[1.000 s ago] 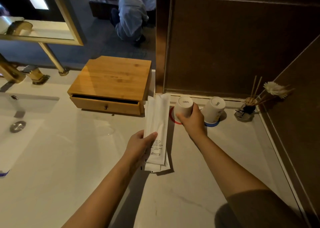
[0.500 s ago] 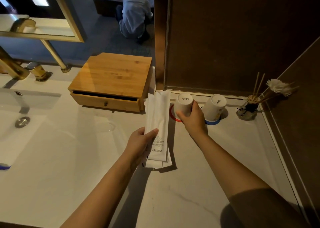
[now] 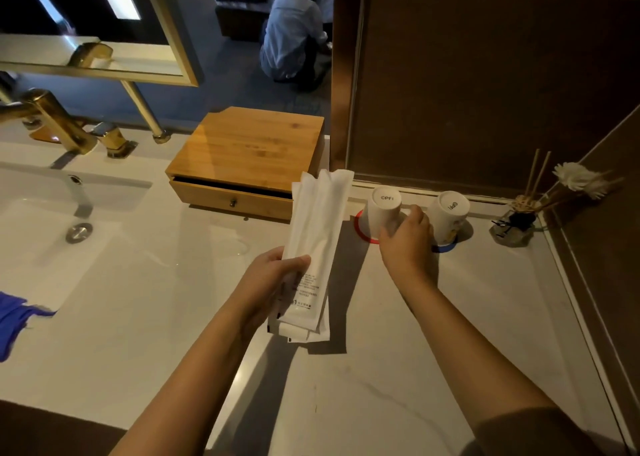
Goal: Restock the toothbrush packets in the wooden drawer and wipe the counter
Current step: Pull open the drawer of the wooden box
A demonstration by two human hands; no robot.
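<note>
My left hand (image 3: 266, 282) grips a stack of long white toothbrush packets (image 3: 317, 237) by their lower half, held above the white marble counter (image 3: 381, 369). The packets' tops reach the right corner of the wooden drawer box (image 3: 249, 147). Its drawer (image 3: 232, 197) is slightly open, showing a dark gap. My right hand (image 3: 407, 248) curls round the lower part of an upside-down white cup (image 3: 383, 204) that stands on a red coaster (image 3: 362, 230).
A second upturned cup (image 3: 448, 211) stands on a blue coaster beside the first. A reed diffuser (image 3: 516, 222) sits in the right corner. The sink (image 3: 52, 248) and gold faucet (image 3: 59, 123) are at left, with a blue cloth (image 3: 10, 320). A person (image 3: 294, 36) crouches in the room beyond.
My left hand has lifted the packets a little toward the drawer box. My right hand stays on the cup, now lower on it. The blue cloth has come into view.
</note>
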